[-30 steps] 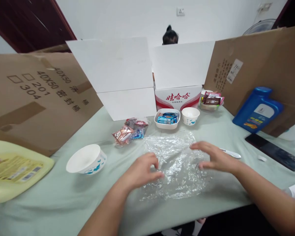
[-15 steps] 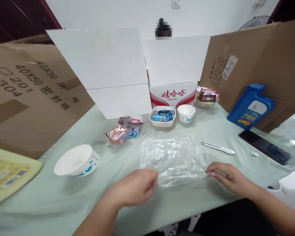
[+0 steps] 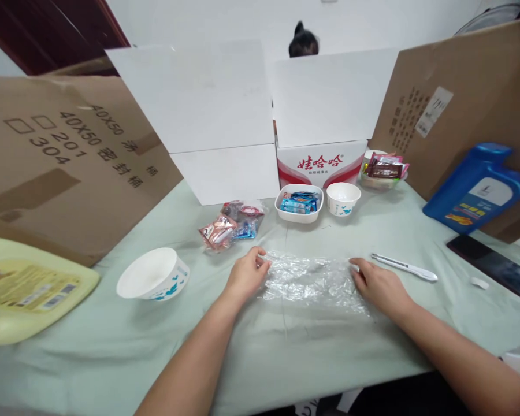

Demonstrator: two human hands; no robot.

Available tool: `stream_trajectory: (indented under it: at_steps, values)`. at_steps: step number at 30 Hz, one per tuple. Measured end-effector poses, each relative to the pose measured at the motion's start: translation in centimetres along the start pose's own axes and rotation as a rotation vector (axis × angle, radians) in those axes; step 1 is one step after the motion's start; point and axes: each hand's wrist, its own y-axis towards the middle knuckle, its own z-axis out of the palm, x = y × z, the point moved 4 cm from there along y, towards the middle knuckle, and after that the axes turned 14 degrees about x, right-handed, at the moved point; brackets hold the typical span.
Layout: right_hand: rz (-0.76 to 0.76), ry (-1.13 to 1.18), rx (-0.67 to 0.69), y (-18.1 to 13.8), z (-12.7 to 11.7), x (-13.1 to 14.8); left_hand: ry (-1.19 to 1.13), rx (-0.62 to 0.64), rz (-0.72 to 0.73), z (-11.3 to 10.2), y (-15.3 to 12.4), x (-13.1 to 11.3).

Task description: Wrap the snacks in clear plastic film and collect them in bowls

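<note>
A crinkled clear plastic bag (image 3: pixel 309 280) lies flat on the green cloth between my hands. My left hand (image 3: pixel 248 274) pinches its far left corner between thumb and fingers. At the far right corner, my right hand (image 3: pixel 379 284) has its fingers closed on the bag's edge. A white utility knife (image 3: pixel 405 267) rests just beyond my right hand. Past my left hand sits a clear bag of wrapped snacks (image 3: pixel 231 225).
A paper bowl (image 3: pixel 153 274) tilts at left near a yellow jug (image 3: pixel 34 289). Behind stand a tub of blue packets (image 3: pixel 300 203), a paper cup (image 3: pixel 343 199) and a snack bowl (image 3: pixel 383 170). A blue bottle (image 3: pixel 476 188) and a phone (image 3: pixel 494 263) are at right; cardboard panels (image 3: pixel 463 110) surround the table.
Both hands have moved from the bag's near part to its far corners. The bag's far edge is now gripped and its near part looks folded or shortened. The view has shifted slightly.
</note>
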Motion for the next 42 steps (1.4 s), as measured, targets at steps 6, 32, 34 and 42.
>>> stream_trajectory:
  at_steps: [6,32,34,42]
  values:
    - [-0.037,-0.046,-0.088,-0.5,0.2,-0.3,-0.179,0.058,-0.001,-0.3,0.5,0.4]
    - [-0.452,0.079,-0.145,-0.7,-0.8,1.0,0.613,0.29,0.549,4.9,-1.9,-3.8]
    - [-0.5,0.013,0.028,-0.3,0.7,1.2,0.668,0.349,0.471,5.5,-1.5,-3.2]
    - [-0.541,-0.004,0.112,-1.0,0.3,0.8,0.705,0.327,0.34,4.4,-1.8,-2.4]
